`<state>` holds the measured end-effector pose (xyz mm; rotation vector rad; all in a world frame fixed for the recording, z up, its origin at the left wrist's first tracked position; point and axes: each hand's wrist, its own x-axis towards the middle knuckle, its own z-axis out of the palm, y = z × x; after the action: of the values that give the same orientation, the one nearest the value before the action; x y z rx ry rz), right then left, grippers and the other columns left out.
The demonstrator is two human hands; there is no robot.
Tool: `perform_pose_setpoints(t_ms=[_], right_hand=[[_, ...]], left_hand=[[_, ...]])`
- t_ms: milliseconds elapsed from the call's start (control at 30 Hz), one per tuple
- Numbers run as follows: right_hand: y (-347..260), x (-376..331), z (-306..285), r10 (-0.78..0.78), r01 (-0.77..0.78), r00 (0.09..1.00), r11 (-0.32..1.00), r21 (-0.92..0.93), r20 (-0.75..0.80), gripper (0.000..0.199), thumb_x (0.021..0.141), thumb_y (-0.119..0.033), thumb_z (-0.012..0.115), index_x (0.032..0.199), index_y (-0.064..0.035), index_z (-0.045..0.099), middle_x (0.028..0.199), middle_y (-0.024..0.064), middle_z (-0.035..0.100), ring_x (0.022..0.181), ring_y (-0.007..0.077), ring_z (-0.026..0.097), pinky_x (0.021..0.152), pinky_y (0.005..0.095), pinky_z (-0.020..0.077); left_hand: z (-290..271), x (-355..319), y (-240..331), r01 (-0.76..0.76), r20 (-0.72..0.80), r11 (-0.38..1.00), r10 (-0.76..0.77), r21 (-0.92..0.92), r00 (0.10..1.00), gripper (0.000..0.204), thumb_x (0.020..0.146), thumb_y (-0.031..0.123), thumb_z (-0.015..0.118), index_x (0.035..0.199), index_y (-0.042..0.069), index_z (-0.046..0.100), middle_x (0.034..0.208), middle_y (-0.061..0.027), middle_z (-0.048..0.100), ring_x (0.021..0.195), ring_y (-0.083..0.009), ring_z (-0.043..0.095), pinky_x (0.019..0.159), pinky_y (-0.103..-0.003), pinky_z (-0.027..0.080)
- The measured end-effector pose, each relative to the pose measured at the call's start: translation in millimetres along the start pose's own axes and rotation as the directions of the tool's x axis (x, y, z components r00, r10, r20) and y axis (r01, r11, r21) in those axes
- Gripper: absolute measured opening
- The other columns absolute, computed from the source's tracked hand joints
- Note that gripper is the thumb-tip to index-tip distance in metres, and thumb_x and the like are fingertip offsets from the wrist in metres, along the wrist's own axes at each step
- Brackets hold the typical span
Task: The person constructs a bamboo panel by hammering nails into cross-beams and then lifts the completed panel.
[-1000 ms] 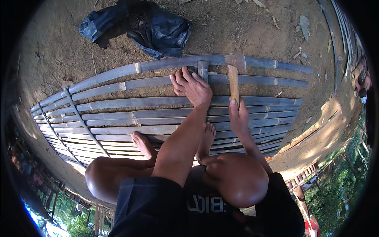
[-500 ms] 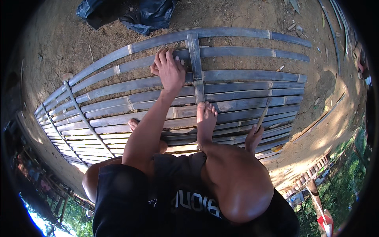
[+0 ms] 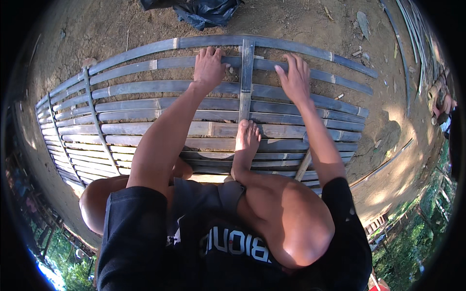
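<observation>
My left hand [image 3: 208, 71] is closed over a bamboo slat [image 3: 175, 63], the second from the far edge of a slatted bamboo panel, with its fingers bent past the slat's far side. On the same slat, across a short upright crosspiece [image 3: 246, 72], my right hand [image 3: 294, 80] has its fingers hooked over and its thumb spread toward the crosspiece. The fingertips of both hands are hidden. My bare foot [image 3: 248, 138] presses by the crosspiece's near end. A light wooden stick [image 3: 303, 166] lies across the slats below my right forearm, partly hidden.
Two thin crosswise strips [image 3: 93, 114] run over the panel's left part. Black plastic sheeting [image 3: 206, 13] lies on the dirt beyond it. Long thin strips [image 3: 412, 43] and a bamboo piece [image 3: 383, 162] lie on the right. Green plants grow at the lower right.
My right hand has let go of the stick and reached forward to the far slat right of the crosspiece. My left hand stays on its slat. The view has shifted slightly.
</observation>
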<state>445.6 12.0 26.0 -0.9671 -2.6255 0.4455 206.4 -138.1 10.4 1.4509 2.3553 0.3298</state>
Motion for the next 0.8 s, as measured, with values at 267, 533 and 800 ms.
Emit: perform_pose_setpoints(t_ms=[267, 533, 800], right_hand=[[-6.7, -5.4, 34.0, 0.006, -0.011, 0.969, 1.0, 0.02, 0.246, 0.045, 0.096, -0.05, 0.055, 0.102, -0.0058, 0.064, 0.105, 0.013, 0.058, 0.101, 0.0348, 0.052, 0.088, 0.0478, 0.0409], [-6.4, -8.4, 39.0, 0.002, -0.009, 0.985, 0.999, 0.04, 0.173, 0.04, 0.094, -0.046, 0.059, 0.099, -0.0068, 0.066, 0.101, 0.0129, 0.06, 0.099, 0.0363, 0.053, 0.085, 0.0487, 0.0416], [-5.2, -13.7, 34.5, -0.019, 0.014, 0.992, 0.999, 0.044, 0.122, 0.037, 0.095, -0.043, 0.061, 0.099, -0.0061, 0.066, 0.1, 0.0124, 0.06, 0.098, 0.0357, 0.054, 0.086, 0.0484, 0.0414]], left_hand=[[5.0, -13.6, 1.2, -0.007, -0.012, 1.0, 0.007, -0.015, 1.0, 0.036, 0.085, 0.023, 0.074, 0.115, 0.011, 0.057, 0.113, -0.012, 0.055, 0.112, -0.0332, 0.05, 0.094, -0.047, 0.04], [3.5, -19.6, 2.6, 0.014, -0.014, 0.995, -0.015, -0.095, 1.0, 0.036, 0.083, 0.021, 0.076, 0.113, 0.011, 0.058, 0.112, -0.0118, 0.055, 0.11, -0.0337, 0.05, 0.094, -0.047, 0.04], [-0.3, -16.6, 6.5, 0.031, -0.008, 0.997, -0.032, -0.065, 0.999, 0.039, 0.082, 0.025, 0.076, 0.115, 0.01, 0.061, 0.115, -0.0143, 0.056, 0.115, -0.0331, 0.049, 0.098, -0.046, 0.04]])
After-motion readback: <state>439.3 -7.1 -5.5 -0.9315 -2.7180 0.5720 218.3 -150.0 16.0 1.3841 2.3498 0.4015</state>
